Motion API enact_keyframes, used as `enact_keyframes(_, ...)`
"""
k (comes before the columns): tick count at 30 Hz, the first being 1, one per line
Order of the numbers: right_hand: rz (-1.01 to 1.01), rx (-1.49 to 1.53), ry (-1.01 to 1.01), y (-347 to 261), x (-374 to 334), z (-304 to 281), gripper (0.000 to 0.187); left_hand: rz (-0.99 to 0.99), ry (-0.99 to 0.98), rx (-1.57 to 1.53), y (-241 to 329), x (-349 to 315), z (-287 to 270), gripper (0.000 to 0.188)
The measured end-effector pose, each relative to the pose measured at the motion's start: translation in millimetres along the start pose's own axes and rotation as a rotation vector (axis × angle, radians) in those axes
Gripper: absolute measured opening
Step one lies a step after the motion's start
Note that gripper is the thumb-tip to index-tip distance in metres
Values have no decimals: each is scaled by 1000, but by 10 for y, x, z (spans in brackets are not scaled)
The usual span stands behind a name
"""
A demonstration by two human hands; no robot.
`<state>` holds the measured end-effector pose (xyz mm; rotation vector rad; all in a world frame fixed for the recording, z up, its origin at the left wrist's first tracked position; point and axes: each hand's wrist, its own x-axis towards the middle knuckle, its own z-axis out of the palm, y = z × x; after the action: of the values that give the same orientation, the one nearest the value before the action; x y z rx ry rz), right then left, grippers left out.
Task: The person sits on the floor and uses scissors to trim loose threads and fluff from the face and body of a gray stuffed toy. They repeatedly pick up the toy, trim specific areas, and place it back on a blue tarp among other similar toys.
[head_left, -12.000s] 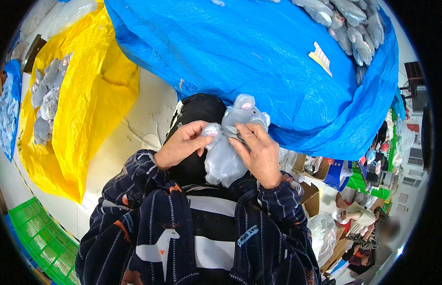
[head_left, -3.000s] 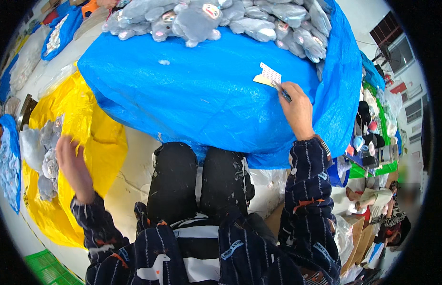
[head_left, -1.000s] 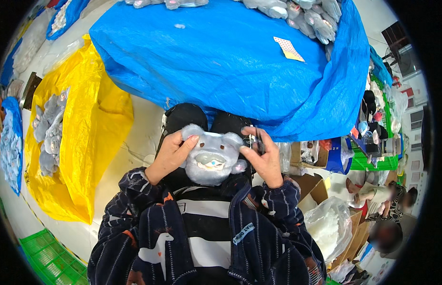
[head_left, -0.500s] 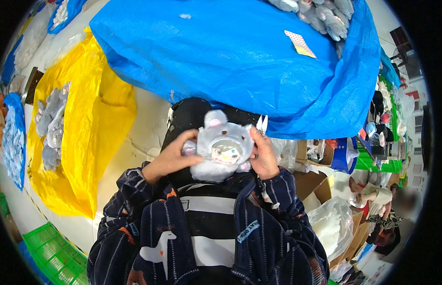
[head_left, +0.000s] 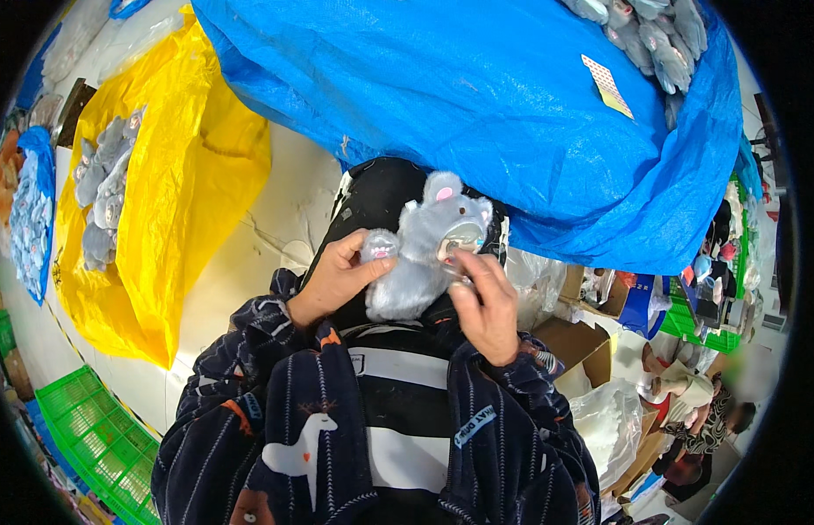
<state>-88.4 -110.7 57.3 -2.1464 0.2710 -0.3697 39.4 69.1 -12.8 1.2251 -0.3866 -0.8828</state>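
On my lap lies a grey plush toy (head_left: pixel 416 267) with round pink-lined ears and a doll-like face in an oval opening. It is tilted, its head toward the upper right. My left hand (head_left: pixel 337 278) pinches the toy's paw with pink pads, thumb on top. At the toy's face, my right hand (head_left: pixel 487 308) has its fingers curled, thumb and forefinger close together. Something small and dark shows between them, too blurred to name. The pale-bladed snips seen in that hand earlier cannot be made out now.
A large blue sheet (head_left: pixel 477 114) spreads ahead, with several grey plush pieces (head_left: pixel 661 44) and a patterned card (head_left: pixel 606 86) on it. To the left stands a yellow sack (head_left: pixel 197 131) of grey plush pieces; a green crate (head_left: pixel 96 433) is nearer. Boxes, bags and another person are at right.
The plush has turned to its side and tilted right. My right hand has moved from its edge down to its face; the snips' blades no longer show. My left hand has shifted onto the paw.
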Motion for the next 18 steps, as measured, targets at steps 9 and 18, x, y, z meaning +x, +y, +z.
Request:
enact_keyframes(9, -254, -410, -38, -5, 137, 234, 41, -183, -139, -421, -61, 28, -48, 21)
enact_keyframes(18, -202, -382, -22, 41, 109, 382, 42, -185, -163, -523, -106, 51, -52, 25)
